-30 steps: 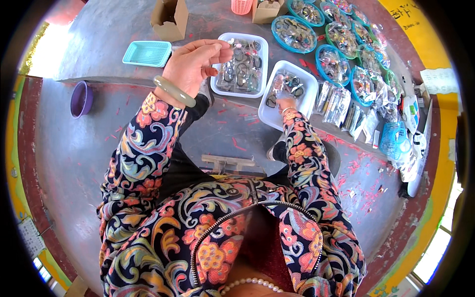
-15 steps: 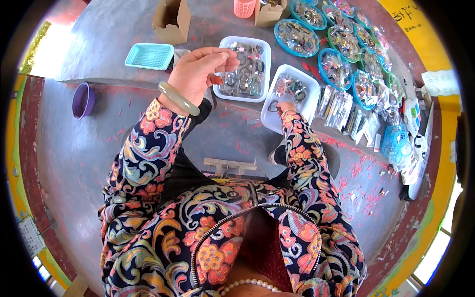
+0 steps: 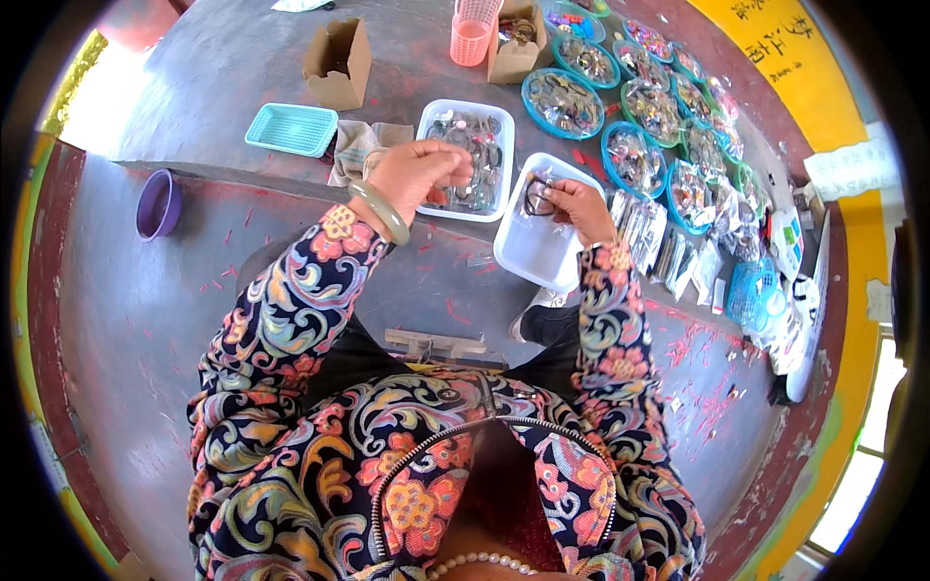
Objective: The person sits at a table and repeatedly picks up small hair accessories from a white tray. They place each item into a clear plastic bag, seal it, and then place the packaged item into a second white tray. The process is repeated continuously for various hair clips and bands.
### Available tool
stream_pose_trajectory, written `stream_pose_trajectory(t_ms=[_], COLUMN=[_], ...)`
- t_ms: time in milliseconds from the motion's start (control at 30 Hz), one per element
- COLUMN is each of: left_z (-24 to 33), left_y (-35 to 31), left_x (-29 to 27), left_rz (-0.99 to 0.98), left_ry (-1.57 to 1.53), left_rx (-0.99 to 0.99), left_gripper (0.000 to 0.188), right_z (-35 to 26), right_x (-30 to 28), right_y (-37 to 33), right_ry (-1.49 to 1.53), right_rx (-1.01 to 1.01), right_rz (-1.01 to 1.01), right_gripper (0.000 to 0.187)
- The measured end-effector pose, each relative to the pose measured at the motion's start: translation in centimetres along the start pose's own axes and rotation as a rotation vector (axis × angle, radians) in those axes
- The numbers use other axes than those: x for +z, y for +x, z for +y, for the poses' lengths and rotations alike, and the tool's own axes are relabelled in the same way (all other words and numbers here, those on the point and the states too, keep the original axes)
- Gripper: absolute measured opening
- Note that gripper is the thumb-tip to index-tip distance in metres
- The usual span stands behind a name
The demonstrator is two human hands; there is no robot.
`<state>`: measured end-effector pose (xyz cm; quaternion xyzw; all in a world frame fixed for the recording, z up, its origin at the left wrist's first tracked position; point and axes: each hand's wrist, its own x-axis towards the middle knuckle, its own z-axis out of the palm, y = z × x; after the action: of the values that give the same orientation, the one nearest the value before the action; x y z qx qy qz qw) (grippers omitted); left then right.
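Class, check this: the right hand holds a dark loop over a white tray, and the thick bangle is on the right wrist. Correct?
No: the head view shows the thick bangle on the wrist of the left hand. The right hand does hold a dark loop over a white tray.

Right hand [image 3: 579,208] pinching a dark looped item [image 3: 535,198]

It is hanging over a white tray [image 3: 533,248]. Left of the grip, the left hand [image 3: 412,176] is hovering by a fuller tray [image 3: 508,165]; right of the grip, packets [image 3: 637,228] are lying.
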<state>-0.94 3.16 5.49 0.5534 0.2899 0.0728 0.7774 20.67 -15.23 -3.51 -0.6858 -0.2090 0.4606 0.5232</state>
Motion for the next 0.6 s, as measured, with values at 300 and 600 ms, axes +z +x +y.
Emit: stream_pose_trajectory(t_ms=[300,600], left_z=[-3.3,-3.6], left_y=[0.9,0.7], left_x=[2.1,2.3], left_rz=[-0.08,-0.05], left_ry=[-0.075,0.009], left_rx=[-0.098,-0.064], left_gripper=[0.024,0.021], right_z=[-1.4,-1.5], right_x=[8.1,8.0], right_y=[-2.9,-3.1], right_ry=[0.421,0.333], right_rx=[-0.222,-0.19], right_rz=[-0.064,-0.106], right_gripper=[0.008,0.013])
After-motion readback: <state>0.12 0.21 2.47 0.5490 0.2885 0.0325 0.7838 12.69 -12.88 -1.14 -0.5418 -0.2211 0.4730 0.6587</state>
